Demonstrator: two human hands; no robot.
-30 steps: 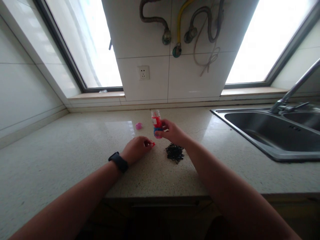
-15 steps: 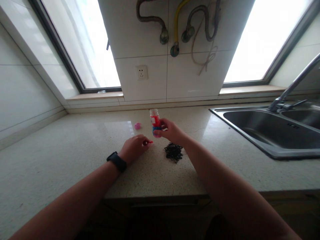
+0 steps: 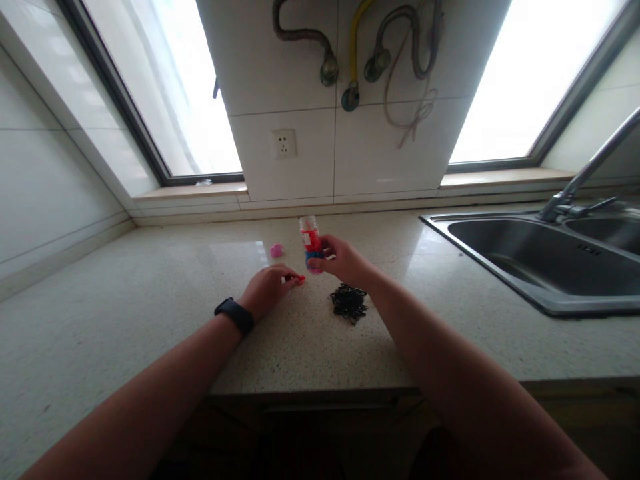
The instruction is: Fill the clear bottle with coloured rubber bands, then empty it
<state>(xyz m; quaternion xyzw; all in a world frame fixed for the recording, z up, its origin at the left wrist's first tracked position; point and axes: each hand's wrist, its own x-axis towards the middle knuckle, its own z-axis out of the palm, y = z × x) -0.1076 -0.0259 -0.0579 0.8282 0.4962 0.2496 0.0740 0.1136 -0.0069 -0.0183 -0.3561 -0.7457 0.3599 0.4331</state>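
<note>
Observed a clear cylindrical container point(image 3: 309, 235), leaning slightly, in the right grip point(image 3: 343, 259), with thumb and fingers closed around its lower part. Noted inside: red contents through the middle, blue below, pink at the bottom end; see-through near the top. Recorded a pale label on the side. Cannot confirm contact between the base and the speckled, glossy desk point(image 3: 165, 280).

Located the left grip point(image 3: 267, 287) near the container, to its left, fingertips brought together on a small red item point(image 3: 301, 280) at or just over the desk; cannot tell which. Noted a dark, smooth watch point(image 3: 234, 316) on the same wrist.

Logged a loose, tangled heap of thin black loops point(image 3: 349, 303) on the desk, just beside the right wrist. Found a small rounded pink piece point(image 3: 277, 250) beyond the left grip, apart from the container. Recorded at far right a metal sink point(image 3: 575, 305) with two bowls, set into the desk.
</note>
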